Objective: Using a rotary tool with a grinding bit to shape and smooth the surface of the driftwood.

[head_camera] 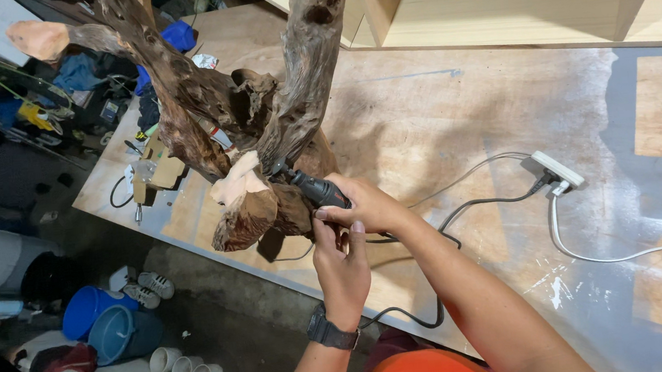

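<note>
A large gnarled piece of dark driftwood (207, 100) stands on a plywood worktable (438, 117), with pale cut ends on its branches. My right hand (370, 202) grips a black rotary tool (317, 189), its tip pressed against the wood near the base. My left hand (341, 267), with a dark watch at the wrist, supports the tool from below, fingers touching its body. The tool's black cord (435, 314) loops across the table toward me.
A white power strip (557, 170) with a white cable lies at the right of the table. A pale wooden cabinet (525, 1) stands at the back. Blue buckets (103, 321), shoes, white pipe pieces and clutter lie on the floor at left.
</note>
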